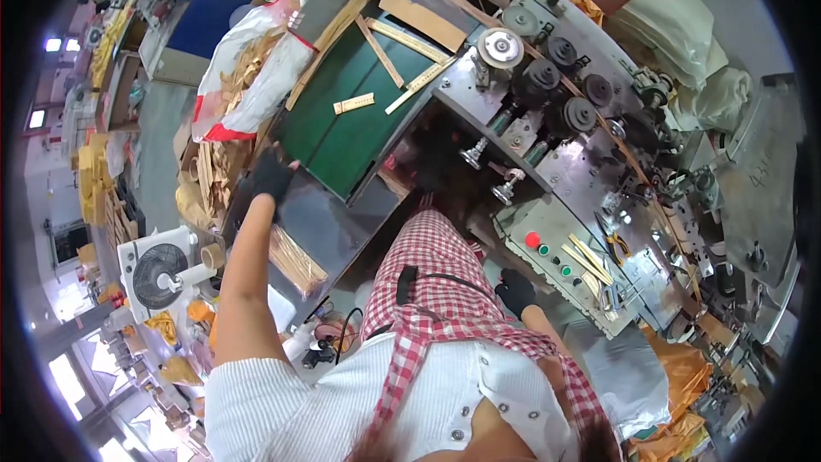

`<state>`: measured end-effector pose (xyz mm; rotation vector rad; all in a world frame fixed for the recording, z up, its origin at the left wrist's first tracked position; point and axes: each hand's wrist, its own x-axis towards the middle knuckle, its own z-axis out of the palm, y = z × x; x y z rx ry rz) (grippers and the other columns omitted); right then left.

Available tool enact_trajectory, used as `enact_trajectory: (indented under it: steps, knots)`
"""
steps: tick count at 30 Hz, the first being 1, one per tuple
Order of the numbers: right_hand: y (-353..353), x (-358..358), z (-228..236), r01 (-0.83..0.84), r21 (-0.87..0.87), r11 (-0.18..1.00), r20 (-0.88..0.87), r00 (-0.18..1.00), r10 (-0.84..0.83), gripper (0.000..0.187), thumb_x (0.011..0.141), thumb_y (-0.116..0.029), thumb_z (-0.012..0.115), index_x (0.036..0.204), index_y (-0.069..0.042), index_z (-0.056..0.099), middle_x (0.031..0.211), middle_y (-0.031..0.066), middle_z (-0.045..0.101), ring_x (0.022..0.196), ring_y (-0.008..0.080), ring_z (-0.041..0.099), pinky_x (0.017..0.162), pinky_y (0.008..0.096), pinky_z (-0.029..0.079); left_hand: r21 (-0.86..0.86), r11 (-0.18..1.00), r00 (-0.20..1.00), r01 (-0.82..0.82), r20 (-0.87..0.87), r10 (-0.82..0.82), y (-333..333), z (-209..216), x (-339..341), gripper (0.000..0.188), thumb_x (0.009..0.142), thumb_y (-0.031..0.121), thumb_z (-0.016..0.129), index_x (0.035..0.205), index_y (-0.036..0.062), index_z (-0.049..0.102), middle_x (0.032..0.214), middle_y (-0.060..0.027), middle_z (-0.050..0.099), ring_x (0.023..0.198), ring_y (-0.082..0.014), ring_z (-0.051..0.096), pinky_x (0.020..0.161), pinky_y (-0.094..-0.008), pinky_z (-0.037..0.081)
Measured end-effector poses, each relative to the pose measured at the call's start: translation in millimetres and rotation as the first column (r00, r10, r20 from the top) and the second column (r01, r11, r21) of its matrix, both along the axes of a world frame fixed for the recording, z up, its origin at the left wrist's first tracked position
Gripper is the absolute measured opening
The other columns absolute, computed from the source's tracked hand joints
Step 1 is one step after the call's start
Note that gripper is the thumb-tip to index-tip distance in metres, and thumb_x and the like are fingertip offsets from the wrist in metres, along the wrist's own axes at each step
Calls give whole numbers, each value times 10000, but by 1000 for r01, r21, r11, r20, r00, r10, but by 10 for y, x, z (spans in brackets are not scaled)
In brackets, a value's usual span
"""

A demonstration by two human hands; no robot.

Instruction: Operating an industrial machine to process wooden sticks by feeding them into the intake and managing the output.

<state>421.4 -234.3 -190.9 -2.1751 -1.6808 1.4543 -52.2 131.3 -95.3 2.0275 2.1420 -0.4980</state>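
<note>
My left hand (272, 174), in a dark fingerless glove, reaches out to the near left corner of a green conveyor belt (344, 154). Its visible fingertips are apart, and I see nothing held in them. Low at my right side hangs my right hand (516, 293), also dark-gloved, beside a grey control panel (547, 269); its fingers are too dark to read. Several thin, marked wooden strips lie on the belt, among them a short wooden piece (354, 103). A bundle of thin sticks (297, 262) rests on the dark metal table below my left hand.
A machine with several black rollers (541, 77) stands right of the belt, a long wooden strip running along it. Pliers (617, 245) and pale strips lie on its near end. Left are a white sack (224, 77) of wood scraps and a fan (158, 272).
</note>
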Motion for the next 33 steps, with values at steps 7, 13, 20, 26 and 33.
enact_trajectory:
  steps: [7,13,20,26,33]
  knots:
    - [1362,-660,132,58,389,919,-138,990,-4,242,773,-178,581,981,-55,585,958,162,594,865,332,575,751,399,462,-108,994,994,-11,111,23,1460,-525,904,684,812,435,563,1340,62,342,1295,-188,446,1216,-324,418,985,-421,364]
    - [3450,-1363,144,-316,494,810,121,948,295,197,792,-150,497,939,-42,571,913,172,568,848,344,546,720,447,437,30,961,953,-276,138,269,2041,-1086,552,487,801,310,599,1179,42,451,1148,-208,537,1060,-352,541,873,-434,450]
    - [4546,-1764,-380,-680,470,562,480,732,484,173,768,-96,497,908,-104,599,922,103,582,848,262,579,664,380,459,222,965,961,-142,263,81,1875,-1354,114,221,796,215,541,956,62,536,916,-184,576,876,-349,559,749,-447,443]
    - [4641,-1959,-165,-783,355,510,347,617,706,148,724,-116,519,799,-64,636,787,163,607,726,309,618,632,377,500,235,881,526,-411,850,18,1234,-788,59,116,844,134,487,904,36,501,792,-108,506,772,-252,514,706,-326,399]
    - [4312,-2394,855,211,514,831,-479,875,74,173,751,-103,609,880,-37,514,747,108,556,684,229,582,600,354,462,-336,890,41,-308,930,365,606,-87,193,346,809,215,584,1085,17,520,948,-47,531,881,-144,481,778,-297,387]
